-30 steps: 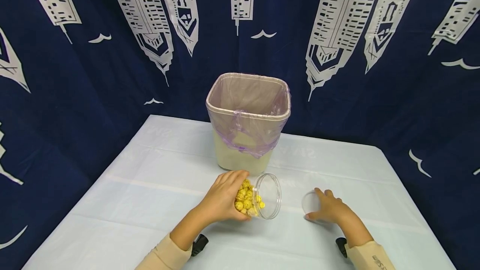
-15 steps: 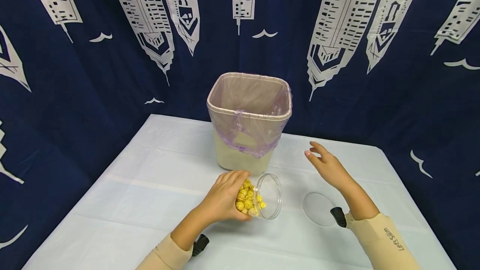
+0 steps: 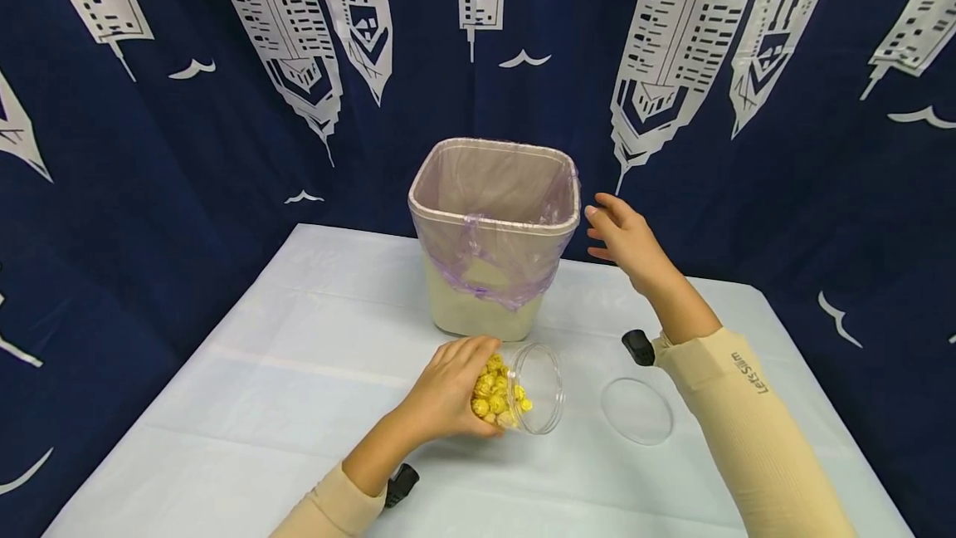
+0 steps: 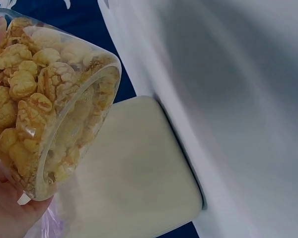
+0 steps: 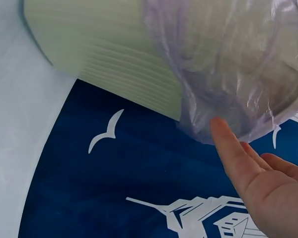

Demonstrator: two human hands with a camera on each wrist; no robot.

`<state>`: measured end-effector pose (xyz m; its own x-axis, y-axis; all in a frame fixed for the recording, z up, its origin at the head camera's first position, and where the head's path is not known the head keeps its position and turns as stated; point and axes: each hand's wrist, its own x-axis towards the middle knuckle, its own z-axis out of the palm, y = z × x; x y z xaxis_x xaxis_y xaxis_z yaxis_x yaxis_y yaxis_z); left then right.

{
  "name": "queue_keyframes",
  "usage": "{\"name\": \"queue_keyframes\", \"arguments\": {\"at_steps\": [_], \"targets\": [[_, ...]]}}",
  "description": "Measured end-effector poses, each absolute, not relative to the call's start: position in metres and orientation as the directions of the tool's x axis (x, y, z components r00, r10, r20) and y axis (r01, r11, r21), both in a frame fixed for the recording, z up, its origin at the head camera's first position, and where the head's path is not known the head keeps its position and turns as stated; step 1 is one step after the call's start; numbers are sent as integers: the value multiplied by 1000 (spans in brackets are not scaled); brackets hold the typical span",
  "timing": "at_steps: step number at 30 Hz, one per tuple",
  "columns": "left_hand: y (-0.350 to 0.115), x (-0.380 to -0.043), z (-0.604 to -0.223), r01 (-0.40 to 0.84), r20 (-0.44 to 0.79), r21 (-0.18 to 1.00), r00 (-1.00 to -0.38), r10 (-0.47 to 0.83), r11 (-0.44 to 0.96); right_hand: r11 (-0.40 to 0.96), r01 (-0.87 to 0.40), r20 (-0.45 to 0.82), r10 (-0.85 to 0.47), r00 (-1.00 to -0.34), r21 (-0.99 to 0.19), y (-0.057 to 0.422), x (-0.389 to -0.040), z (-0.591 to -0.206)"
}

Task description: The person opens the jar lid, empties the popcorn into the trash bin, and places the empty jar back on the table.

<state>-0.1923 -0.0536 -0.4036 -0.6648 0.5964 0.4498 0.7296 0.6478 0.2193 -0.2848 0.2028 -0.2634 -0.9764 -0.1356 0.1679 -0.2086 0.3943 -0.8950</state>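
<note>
In the head view my left hand (image 3: 448,388) grips a clear jar (image 3: 541,390) of yellow popcorn (image 3: 490,393). The jar is tipped on its side, its uncovered mouth facing right. Up close in the left wrist view, caramel-coated popcorn (image 4: 25,94) fills the jar behind its clear base. My right hand (image 3: 629,246) is raised beside the right rim of a cream trash bin (image 3: 478,315), fingers spread and holding nothing. A thin purple bag (image 3: 496,260) lines the bin and folds over its rim. In the right wrist view, the right fingertips (image 5: 219,126) overlap the bag's lower edge.
A clear round lid (image 3: 637,411) lies flat on the white-covered table (image 3: 299,355), right of the jar. The bin stands at the table's back, just behind the jar. Behind it hangs a dark blue curtain (image 3: 418,65) with white building prints.
My right hand has left the lid on the table and risen forward and left to the bin's right rim. The left hand and jar have stayed almost still.
</note>
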Motion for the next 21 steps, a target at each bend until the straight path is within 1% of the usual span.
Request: {"name": "queue_keyframes", "arguments": {"at_steps": [8,13,21], "targets": [[-52,-193,-403,732,453,221,-663,596,645,269,-94,63,-121,-991,-959,188,-299,-254],[-52,-193,-403,733,453,220,-662,597,644,202,-95,67,-138,-988,-975,184,-304,-259],[-55,-194,-402,725,474,231,-666,576,649,169,-112,84,-166,-983,-979,184,-306,-263]]}}
